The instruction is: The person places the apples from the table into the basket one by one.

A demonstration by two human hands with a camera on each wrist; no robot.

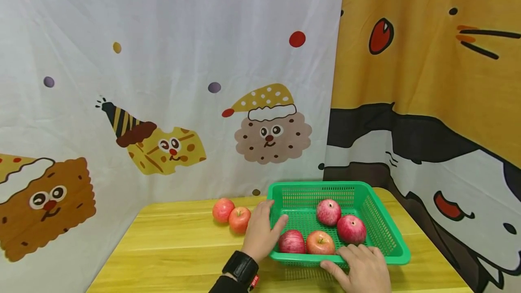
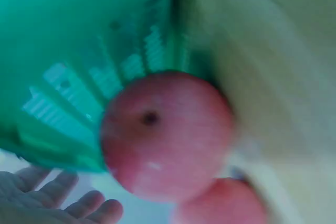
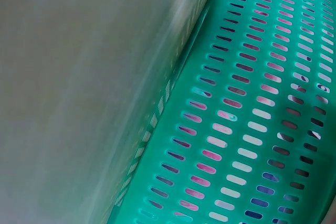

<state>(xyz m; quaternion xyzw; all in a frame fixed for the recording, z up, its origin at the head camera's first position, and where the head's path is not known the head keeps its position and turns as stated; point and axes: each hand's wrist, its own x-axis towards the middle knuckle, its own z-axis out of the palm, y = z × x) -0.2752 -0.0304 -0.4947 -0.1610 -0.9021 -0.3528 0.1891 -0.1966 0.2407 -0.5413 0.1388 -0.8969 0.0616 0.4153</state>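
Observation:
A green plastic basket [image 1: 392, 223] with slotted walls stands on the table and holds several red apples [image 1: 352, 229]. At its left rim is my left hand [image 1: 260, 234], with fingers extended and the thumb reaching over the basket; the left wrist view shows straight fingertips [image 2: 100, 205] beside the green wall. My right hand [image 1: 363, 266] grips the front rim, fingers over the top and thumb outside. In the right wrist view the basket's slotted wall [image 3: 210, 114] hides the hand almost wholly. Two more apples, a nearer one [image 1: 239, 219] and a farther one [image 1: 223, 210], lie outside, left of my left hand.
A yellow wood-grain table [image 1: 175, 252] carries everything. Behind it hangs a white curtain [image 1: 171, 35] with cartoon prints, and an orange patterned curtain [image 1: 427, 76] covers the right side, close to the table's edge.

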